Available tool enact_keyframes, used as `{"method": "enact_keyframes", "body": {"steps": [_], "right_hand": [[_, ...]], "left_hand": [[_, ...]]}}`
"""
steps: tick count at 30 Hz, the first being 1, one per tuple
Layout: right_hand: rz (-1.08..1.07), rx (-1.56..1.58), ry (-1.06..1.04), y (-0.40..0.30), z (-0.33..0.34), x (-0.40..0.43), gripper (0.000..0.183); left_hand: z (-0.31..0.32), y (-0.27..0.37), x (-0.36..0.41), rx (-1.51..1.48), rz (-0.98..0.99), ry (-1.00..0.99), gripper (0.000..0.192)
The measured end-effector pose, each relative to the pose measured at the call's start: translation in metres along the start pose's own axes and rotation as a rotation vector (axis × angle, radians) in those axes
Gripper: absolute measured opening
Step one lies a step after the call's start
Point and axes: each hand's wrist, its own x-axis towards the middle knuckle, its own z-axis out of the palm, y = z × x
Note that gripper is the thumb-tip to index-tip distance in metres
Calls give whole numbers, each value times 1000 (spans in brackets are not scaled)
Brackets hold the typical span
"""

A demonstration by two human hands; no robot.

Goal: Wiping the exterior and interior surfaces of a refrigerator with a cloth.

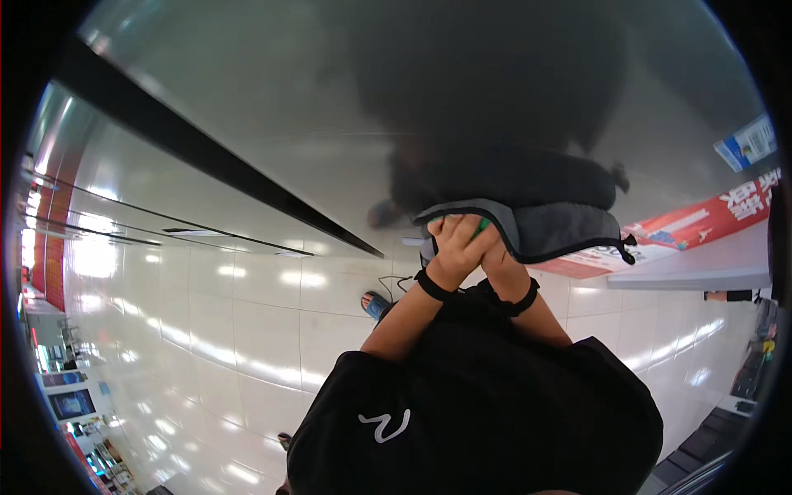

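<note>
A grey plush cloth (pixel 560 229) with black edging hangs in folds against an upright glossy dark panel (pixel 278 124). My left hand (pixel 456 242) is curled at the cloth's left side, pressed close against my right hand (pixel 500 263). The cloth drapes over my right hand and hides most of its fingers. A bit of green (pixel 481 226) shows between the hands; what it belongs to is unclear. Both wrists wear black bands. The panel mirrors the cloth and my dark shape.
A long black strip (pixel 216 154) splits the glossy panels on the left. To the right are a red printed sign (pixel 699 216) and a label (pixel 745 145), both bearing writing. Pale shiny tiles (pixel 260 346) cover the floor. A blue sandal (pixel 375 305) and a thin cord (pixel 391 284) are below.
</note>
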Motion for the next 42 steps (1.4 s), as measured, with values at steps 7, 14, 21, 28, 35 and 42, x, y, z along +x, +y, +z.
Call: {"method": "enact_keyframes", "body": {"steps": [7, 14, 21, 28, 35, 42], "right_hand": [[-104, -102, 167, -67, 17, 48, 36], [-213, -384, -64, -122, 46, 56, 37], [-56, -214, 61, -201, 41, 87, 37], [172, 371, 280, -286, 77, 186, 37], [43, 316, 254, -310, 126, 142, 57], [86, 550, 262, -319, 117, 151, 45]], "left_hand": [[-46, -68, -3, 54, 72, 98, 17], [-110, -124, 41, -120, 181, -32, 19], [-214, -172, 30, -82, 210, -8, 26], [-240, -244, 42, 55, -63, 22, 19], [-206, -305, -40, 94, 5, 145, 32], [-202, -302, -49, 127, 10, 61, 28]]}}
